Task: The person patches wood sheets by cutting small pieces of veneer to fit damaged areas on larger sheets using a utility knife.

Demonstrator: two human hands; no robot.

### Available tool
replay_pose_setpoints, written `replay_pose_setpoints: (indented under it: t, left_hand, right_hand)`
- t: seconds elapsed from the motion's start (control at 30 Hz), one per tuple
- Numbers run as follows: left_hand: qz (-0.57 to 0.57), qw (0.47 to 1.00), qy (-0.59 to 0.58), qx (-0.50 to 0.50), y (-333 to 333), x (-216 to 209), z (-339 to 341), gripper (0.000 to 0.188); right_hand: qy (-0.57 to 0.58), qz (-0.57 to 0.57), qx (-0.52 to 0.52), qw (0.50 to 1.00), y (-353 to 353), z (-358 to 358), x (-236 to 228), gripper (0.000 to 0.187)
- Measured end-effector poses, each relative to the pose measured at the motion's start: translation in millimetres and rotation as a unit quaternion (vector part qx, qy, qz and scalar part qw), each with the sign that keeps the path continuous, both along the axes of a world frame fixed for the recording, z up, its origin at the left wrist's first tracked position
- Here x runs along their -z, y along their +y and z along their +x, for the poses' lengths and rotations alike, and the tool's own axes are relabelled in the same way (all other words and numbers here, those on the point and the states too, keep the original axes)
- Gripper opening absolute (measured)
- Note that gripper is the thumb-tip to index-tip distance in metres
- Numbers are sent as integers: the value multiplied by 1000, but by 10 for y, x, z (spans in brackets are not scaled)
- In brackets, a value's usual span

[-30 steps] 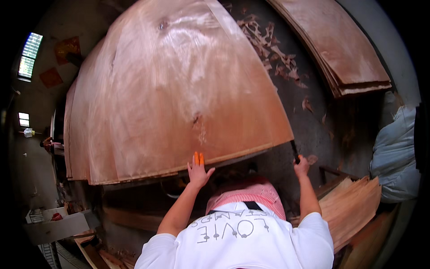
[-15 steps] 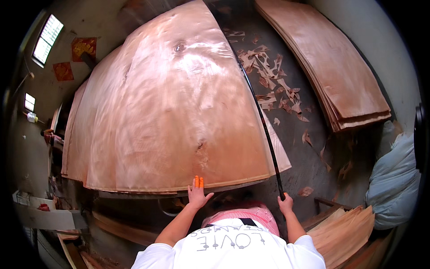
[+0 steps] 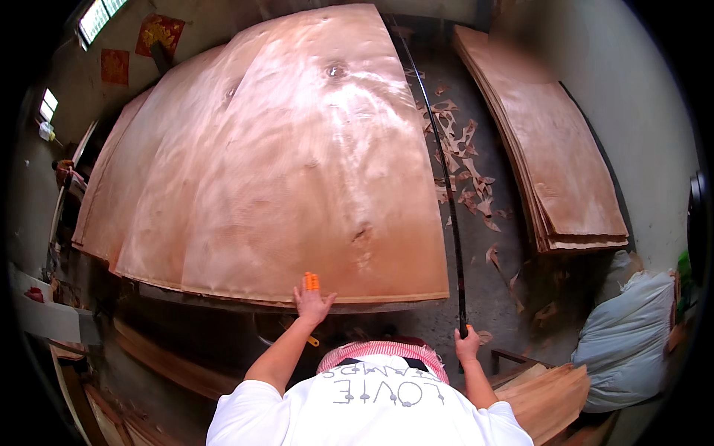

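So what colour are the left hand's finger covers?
Bright orange finger covers, clearest in the head view.

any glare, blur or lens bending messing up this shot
Head view: whitish glare on the big wood sheet, mostly toward its upper right; head view: a pale glint along the upper part of the black pole; head view: a brownish blur over the far end of the narrower stack; head view: fisheye bending of straight edges, with black corners.

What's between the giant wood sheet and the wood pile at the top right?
In the head view, torn scraps lie on the dark floor there, and the long black stick in the right hand crosses that gap.
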State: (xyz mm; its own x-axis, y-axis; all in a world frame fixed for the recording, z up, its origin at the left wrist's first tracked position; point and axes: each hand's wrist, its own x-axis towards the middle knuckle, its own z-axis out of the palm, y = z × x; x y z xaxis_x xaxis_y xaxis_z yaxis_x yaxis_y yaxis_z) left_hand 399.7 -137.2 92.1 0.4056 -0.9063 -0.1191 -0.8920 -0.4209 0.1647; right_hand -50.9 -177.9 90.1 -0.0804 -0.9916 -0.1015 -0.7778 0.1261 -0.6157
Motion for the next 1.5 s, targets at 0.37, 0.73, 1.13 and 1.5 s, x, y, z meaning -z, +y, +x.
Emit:
replay_pose_setpoints:
  t: [0.37,0.73,1.13,1.5]
  left_hand:
    - [-105,987,59,103,111,-226,-74,65]
    - [-44,863,503,35,530,-158,-178,40]
    - [-69,528,781,-326,1000,-126,401,41]
    - [-167,834,419,-317,1739,129,1956,26]
  right_hand:
    - [-76,2,-58,995,51,1140,-209,22]
    - [-78,52,-200,975,-257,2985,-337,27]
    - [-75,58,-377,921,134,3401,-480,25]
    - [-96,234,-113,961,914,1978,-19,20]
